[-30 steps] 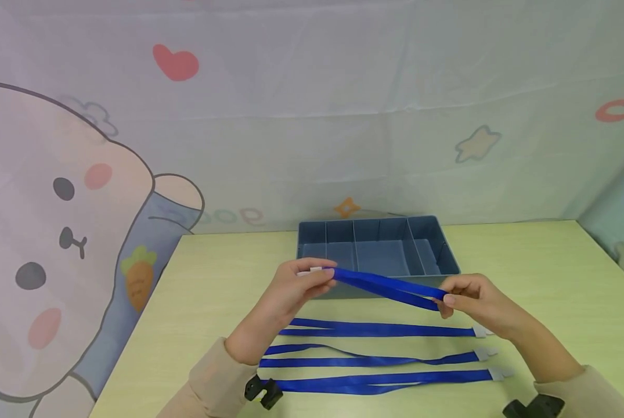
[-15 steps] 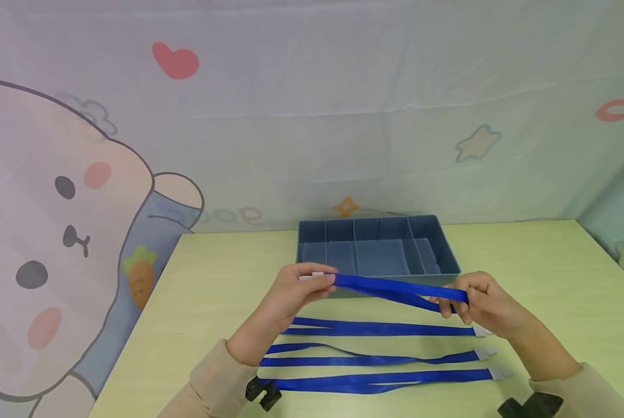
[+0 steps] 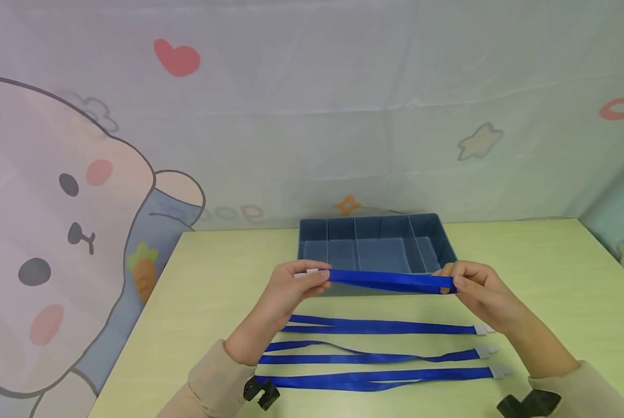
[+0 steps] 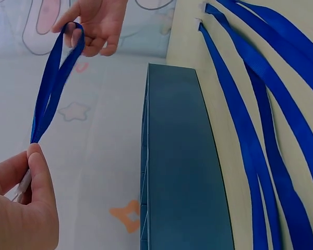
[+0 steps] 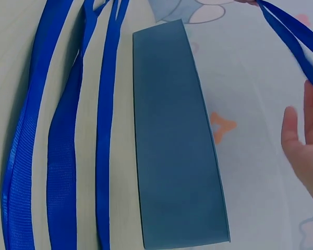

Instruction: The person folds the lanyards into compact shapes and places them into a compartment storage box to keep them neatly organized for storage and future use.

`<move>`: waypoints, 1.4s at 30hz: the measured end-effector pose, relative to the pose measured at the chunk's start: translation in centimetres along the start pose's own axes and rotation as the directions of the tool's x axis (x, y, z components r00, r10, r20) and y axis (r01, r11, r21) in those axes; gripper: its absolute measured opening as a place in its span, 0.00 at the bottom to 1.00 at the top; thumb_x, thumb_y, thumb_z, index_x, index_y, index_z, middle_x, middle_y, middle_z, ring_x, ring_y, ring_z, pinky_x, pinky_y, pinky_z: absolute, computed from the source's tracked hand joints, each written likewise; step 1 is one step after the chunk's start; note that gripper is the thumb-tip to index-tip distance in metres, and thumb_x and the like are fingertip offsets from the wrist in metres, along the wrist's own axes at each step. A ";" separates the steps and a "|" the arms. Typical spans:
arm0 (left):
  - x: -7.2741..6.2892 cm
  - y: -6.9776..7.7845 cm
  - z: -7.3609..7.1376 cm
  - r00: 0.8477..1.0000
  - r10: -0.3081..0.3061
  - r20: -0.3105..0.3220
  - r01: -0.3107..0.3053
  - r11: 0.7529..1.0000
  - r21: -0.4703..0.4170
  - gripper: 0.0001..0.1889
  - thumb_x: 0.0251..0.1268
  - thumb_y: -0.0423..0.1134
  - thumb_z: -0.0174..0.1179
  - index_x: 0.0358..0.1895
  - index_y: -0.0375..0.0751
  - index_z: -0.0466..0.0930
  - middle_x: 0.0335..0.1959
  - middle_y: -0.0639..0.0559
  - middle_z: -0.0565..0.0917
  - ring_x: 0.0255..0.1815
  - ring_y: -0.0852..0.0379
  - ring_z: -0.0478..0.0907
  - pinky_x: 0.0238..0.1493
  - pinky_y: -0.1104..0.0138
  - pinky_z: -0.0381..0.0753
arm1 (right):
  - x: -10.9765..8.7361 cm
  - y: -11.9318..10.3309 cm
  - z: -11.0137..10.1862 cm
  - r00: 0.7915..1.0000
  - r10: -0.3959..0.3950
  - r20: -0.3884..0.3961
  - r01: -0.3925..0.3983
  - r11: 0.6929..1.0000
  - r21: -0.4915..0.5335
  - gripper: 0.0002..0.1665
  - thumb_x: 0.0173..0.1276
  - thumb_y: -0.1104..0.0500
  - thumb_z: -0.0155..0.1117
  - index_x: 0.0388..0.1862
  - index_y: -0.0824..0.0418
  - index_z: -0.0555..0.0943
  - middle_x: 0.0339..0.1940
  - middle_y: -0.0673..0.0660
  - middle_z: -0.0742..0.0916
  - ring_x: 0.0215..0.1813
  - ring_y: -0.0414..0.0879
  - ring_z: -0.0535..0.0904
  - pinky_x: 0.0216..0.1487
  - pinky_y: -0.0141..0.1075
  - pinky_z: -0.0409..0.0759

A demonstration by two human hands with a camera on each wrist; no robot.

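A blue lanyard [image 3: 390, 281] stretches level between both hands, over the front of the tray. My left hand [image 3: 285, 293] pinches its white-clip end between thumb and fingers; the clip [image 3: 312, 271] pokes out behind the thumb. At the other end my right hand [image 3: 486, 293] holds the strap's loop, the thumb lying over it and a finger inside. In the left wrist view the two strands of the held lanyard [image 4: 52, 78] spread into a narrow loop toward the right hand [image 4: 101, 26].
A blue-grey divided tray [image 3: 385, 255] stands at the table's back edge. Several blue lanyards lie in rows in front: one nearest the tray [image 3: 395, 327], a middle one [image 3: 374, 359], a front one [image 3: 353, 381], clips to the right. A printed cloth [image 3: 317, 116] hangs behind.
The right hand has slid along the loop and risen slightly, and its thumb now lies over the strap end. The lanyard's strands have come together and hang straighter. The left hand barely moved.
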State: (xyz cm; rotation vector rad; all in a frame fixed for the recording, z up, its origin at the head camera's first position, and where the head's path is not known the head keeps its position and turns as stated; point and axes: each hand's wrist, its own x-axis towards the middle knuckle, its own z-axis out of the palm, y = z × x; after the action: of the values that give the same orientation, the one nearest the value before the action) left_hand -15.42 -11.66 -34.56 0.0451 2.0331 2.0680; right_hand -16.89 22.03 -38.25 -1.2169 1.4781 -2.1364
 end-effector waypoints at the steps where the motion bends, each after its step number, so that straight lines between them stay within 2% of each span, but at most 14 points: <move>1: 0.0 0.0 0.0 1.000 -0.001 -0.001 0.001 1.000 -0.002 0.14 0.63 0.29 0.58 0.50 0.26 0.78 0.43 0.41 0.79 0.36 0.57 0.83 0.46 0.68 0.80 | -0.1 -0.1 0.0 1.000 0.017 -0.023 -0.018 0.999 -0.028 0.23 0.75 0.70 0.33 0.38 0.56 0.77 0.46 0.49 0.81 0.56 0.43 0.71 0.58 0.31 0.66; 5: 0.0 0.0 0.0 1.000 -0.003 -0.004 0.003 1.000 -0.012 0.14 0.63 0.29 0.58 0.50 0.26 0.78 0.44 0.41 0.78 0.35 0.57 0.82 0.45 0.68 0.80 | -0.2 -0.1 -0.2 0.996 0.039 -0.086 -0.044 0.997 -0.057 0.25 0.74 0.71 0.32 0.34 0.54 0.77 0.52 0.50 0.78 0.58 0.43 0.68 0.59 0.33 0.66; 11: -0.1 -0.1 0.0 1.000 0.005 -0.009 -0.004 1.000 0.013 0.13 0.62 0.30 0.59 0.49 0.26 0.78 0.44 0.40 0.78 0.36 0.57 0.83 0.46 0.67 0.80 | -0.3 0.0 -0.4 0.987 0.028 -0.161 -0.033 0.999 -0.028 0.24 0.72 0.76 0.36 0.38 0.61 0.81 0.42 0.52 0.82 0.44 0.43 0.79 0.48 0.35 0.80; 15: -0.3 -0.3 -0.1 1.000 0.015 -0.008 -0.015 0.999 0.043 0.13 0.62 0.31 0.60 0.48 0.27 0.79 0.43 0.41 0.78 0.36 0.57 0.83 0.48 0.66 0.79 | -0.5 -0.1 -0.1 0.947 0.081 -0.312 -0.131 0.981 -0.144 0.20 0.69 0.76 0.46 0.35 0.60 0.83 0.30 0.50 0.84 0.32 0.43 0.83 0.39 0.34 0.82; 19: -0.5 -0.4 -0.1 1.000 0.021 -0.009 -0.020 0.998 0.055 0.13 0.62 0.32 0.60 0.47 0.28 0.79 0.42 0.42 0.79 0.36 0.57 0.83 0.48 0.65 0.79 | -0.5 -0.4 0.2 0.902 0.111 -0.418 -0.210 0.957 -0.199 0.20 0.66 0.76 0.51 0.34 0.57 0.85 0.28 0.49 0.86 0.30 0.42 0.83 0.37 0.34 0.82; 22: -0.6 -0.4 -0.1 1.000 0.026 -0.011 -0.025 0.998 0.059 0.13 0.62 0.32 0.60 0.47 0.28 0.79 0.41 0.42 0.80 0.36 0.57 0.83 0.47 0.65 0.79 | -0.4 -0.7 0.5 0.869 0.141 -0.474 -0.273 0.936 -0.222 0.17 0.66 0.74 0.54 0.41 0.58 0.85 0.29 0.50 0.87 0.31 0.43 0.84 0.38 0.33 0.82; 24: -0.7 -0.4 -0.1 0.999 0.030 -0.014 -0.029 0.997 0.065 0.13 0.61 0.32 0.60 0.46 0.28 0.80 0.40 0.42 0.80 0.36 0.57 0.83 0.48 0.64 0.79 | -0.3 -1.1 0.8 0.839 0.174 -0.516 -0.370 0.877 -0.307 0.13 0.67 0.69 0.57 0.48 0.61 0.83 0.29 0.51 0.87 0.32 0.43 0.84 0.38 0.32 0.82; 27: -0.9 -0.5 -0.2 0.999 0.043 -0.018 -0.041 0.995 0.086 0.12 0.61 0.33 0.61 0.46 0.29 0.80 0.40 0.43 0.81 0.36 0.56 0.83 0.49 0.62 0.79 | -0.1 -1.6 1.3 0.797 0.218 -0.563 -0.529 0.703 -0.476 0.17 0.66 0.60 0.62 0.52 0.64 0.80 0.31 0.53 0.88 0.34 0.44 0.85 0.41 0.31 0.81; 29: -1.0 -0.5 -0.2 0.999 0.051 -0.019 -0.048 0.994 0.100 0.12 0.61 0.33 0.61 0.45 0.30 0.81 0.39 0.44 0.81 0.36 0.55 0.83 0.50 0.61 0.79 | 0.1 -1.8 1.5 0.790 0.219 -0.572 -0.576 0.586 -0.571 0.18 0.65 0.56 0.63 0.48 0.67 0.81 0.32 0.55 0.88 0.35 0.43 0.85 0.40 0.31 0.81; 30: -1.0 -0.6 -0.2 0.998 0.055 -0.019 -0.053 0.993 0.109 0.12 0.61 0.34 0.61 0.45 0.30 0.81 0.39 0.44 0.82 0.36 0.55 0.83 0.50 0.61 0.79 | 0.1 -1.9 1.6 0.793 0.216 -0.569 -0.580 0.555 -0.597 0.16 0.65 0.55 0.63 0.45 0.67 0.82 0.32 0.56 0.88 0.34 0.42 0.85 0.40 0.31 0.81; 31: -1.1 -0.6 -0.2 0.998 0.059 -0.020 -0.056 0.992 0.117 0.12 0.61 0.35 0.61 0.45 0.31 0.81 0.39 0.44 0.82 0.37 0.54 0.83 0.50 0.61 0.79 | 0.1 -2.0 1.6 0.798 0.214 -0.564 -0.575 0.551 -0.605 0.15 0.65 0.56 0.63 0.42 0.67 0.83 0.32 0.56 0.88 0.34 0.42 0.85 0.39 0.31 0.81; 33: -1.1 -0.6 -0.2 0.998 0.064 -0.023 -0.060 0.990 0.125 0.11 0.62 0.35 0.61 0.44 0.31 0.81 0.39 0.44 0.81 0.37 0.54 0.83 0.49 0.61 0.79 | 0.0 -2.2 1.5 0.821 0.212 -0.530 -0.541 0.589 -0.601 0.11 0.66 0.59 0.61 0.38 0.68 0.83 0.30 0.57 0.87 0.32 0.42 0.84 0.37 0.32 0.82; 38: -1.3 -0.6 -0.2 0.998 0.066 -0.022 -0.063 0.990 0.125 0.10 0.62 0.34 0.60 0.42 0.30 0.81 0.41 0.44 0.80 0.37 0.53 0.83 0.47 0.62 0.80 | -0.4 -2.7 0.8 0.894 0.273 -0.356 -0.424 0.771 -0.476 0.09 0.69 0.68 0.54 0.34 0.68 0.81 0.25 0.51 0.85 0.28 0.44 0.83 0.34 0.34 0.83; 42: -1.2 -0.7 -0.2 0.997 0.070 -0.012 -0.068 0.989 0.128 0.09 0.61 0.34 0.60 0.41 0.31 0.82 0.39 0.44 0.80 0.37 0.53 0.83 0.46 0.62 0.80 | -0.4 -2.9 0.4 0.887 0.332 -0.320 -0.443 0.805 -0.394 0.12 0.71 0.67 0.52 0.32 0.61 0.82 0.22 0.47 0.84 0.25 0.42 0.81 0.32 0.35 0.83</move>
State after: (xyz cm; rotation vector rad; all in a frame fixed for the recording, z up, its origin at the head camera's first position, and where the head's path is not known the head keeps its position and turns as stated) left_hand -14.16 -12.08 -35.08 0.1234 2.2015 1.9810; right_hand -15.66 23.26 -35.90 -0.6883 2.2112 -1.7449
